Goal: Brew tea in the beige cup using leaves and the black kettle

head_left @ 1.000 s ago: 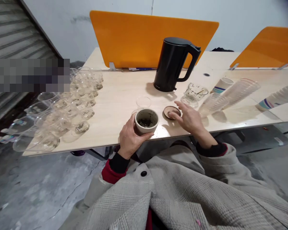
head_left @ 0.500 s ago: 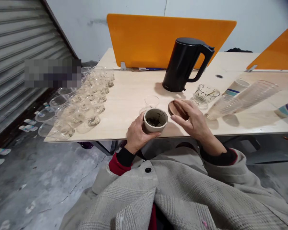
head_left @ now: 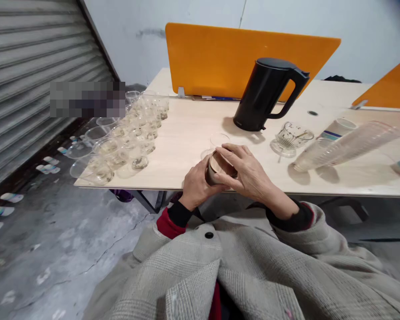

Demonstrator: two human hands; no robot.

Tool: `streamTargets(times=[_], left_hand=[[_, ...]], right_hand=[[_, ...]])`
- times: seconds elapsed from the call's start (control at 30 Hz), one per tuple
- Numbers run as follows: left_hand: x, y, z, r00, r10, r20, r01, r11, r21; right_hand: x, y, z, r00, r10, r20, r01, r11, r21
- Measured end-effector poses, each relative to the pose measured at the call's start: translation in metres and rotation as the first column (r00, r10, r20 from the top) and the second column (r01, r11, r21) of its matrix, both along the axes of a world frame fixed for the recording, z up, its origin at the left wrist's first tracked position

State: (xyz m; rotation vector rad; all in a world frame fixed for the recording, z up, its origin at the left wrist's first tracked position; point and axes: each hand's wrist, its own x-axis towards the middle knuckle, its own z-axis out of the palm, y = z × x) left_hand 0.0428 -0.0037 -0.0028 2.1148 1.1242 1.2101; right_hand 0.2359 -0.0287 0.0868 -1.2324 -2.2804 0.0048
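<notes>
My left hand [head_left: 199, 182] is wrapped round a ceramic cup [head_left: 212, 175] close to the table's front edge. A round brown lid [head_left: 222, 163] lies over the cup's mouth, though I cannot tell whether it is fully seated. The fingers of my right hand [head_left: 245, 171] grip this lid from above and from the right side. What is inside the cup is hidden. Just behind it stands a clear plastic cup [head_left: 219, 139]. To the right is a ribbed glass cup [head_left: 291, 138] with dark tea leaves stuck inside.
A black electric kettle [head_left: 265, 95] stands behind my hands, in front of an orange divider [head_left: 250, 62]. Several clear plastic cups [head_left: 118, 155] crowd the table's left end. Stacked plastic cups [head_left: 346, 144] lie at the right, near a paper cup [head_left: 340, 129].
My right hand has brought the brown lid leftward from beside the cup onto its mouth, covering the dark leaves inside. My left hand keeps its hold. The view has shifted slightly.
</notes>
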Motion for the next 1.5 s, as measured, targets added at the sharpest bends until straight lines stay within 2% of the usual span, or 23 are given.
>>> streamTargets(times=[0.33,0.47,0.57,0.7,0.77,0.87,0.97,1.1,1.23,1.3,1.4,1.5], left_hand=[[-0.002,0.002,-0.005,1.000,-0.029,0.007,0.029,0.998,0.052],[-0.002,0.004,-0.008,0.999,-0.030,0.029,0.028,0.998,0.048],[-0.002,0.003,-0.004,0.994,-0.062,0.086,0.057,0.997,0.059],[-0.006,-0.003,0.008,0.984,-0.075,0.159,0.069,0.997,0.047],[-0.013,-0.006,0.014,0.981,-0.045,0.189,0.044,0.999,0.008],[-0.028,-0.001,0.019,0.963,0.068,0.261,-0.053,0.997,-0.063],[-0.042,0.018,0.025,0.920,0.208,0.332,-0.187,0.978,-0.093],[-0.049,0.062,0.038,0.849,0.330,0.413,-0.315,0.943,-0.106],[-0.038,0.116,0.051,0.873,0.270,0.406,-0.283,0.959,-0.029],[-0.028,0.143,0.052,0.899,0.221,0.379,-0.219,0.975,-0.050],[-0.009,0.178,0.043,0.927,0.185,0.326,-0.171,0.983,-0.072],[0.009,0.203,0.027,0.928,0.194,0.318,-0.160,0.978,-0.132]], right_hand=[[-0.001,-0.006,0.008,0.959,0.001,0.284,0.012,0.999,-0.044],[-0.003,-0.004,0.001,0.951,-0.020,0.309,0.036,0.998,-0.044],[0.001,-0.004,-0.007,0.974,-0.003,0.226,0.015,0.998,-0.055],[0.025,-0.010,-0.016,0.999,0.042,-0.029,-0.043,0.999,-0.012],[0.045,-0.012,-0.022,0.992,0.004,-0.128,-0.004,1.000,0.003],[0.074,-0.007,-0.040,0.971,-0.134,-0.198,0.125,0.991,-0.056],[0.094,0.004,-0.065,0.945,-0.240,-0.222,0.214,0.967,-0.138],[0.100,0.019,-0.095,0.950,-0.240,-0.202,0.213,0.966,-0.145],[0.097,0.023,-0.112,0.964,-0.208,-0.165,0.190,0.975,-0.116],[0.097,0.022,-0.115,0.972,-0.185,-0.146,0.170,0.980,-0.106],[0.096,0.020,-0.116,0.984,-0.145,-0.107,0.136,0.987,-0.087],[0.093,0.019,-0.116,0.978,-0.180,-0.102,0.173,0.982,-0.076]])
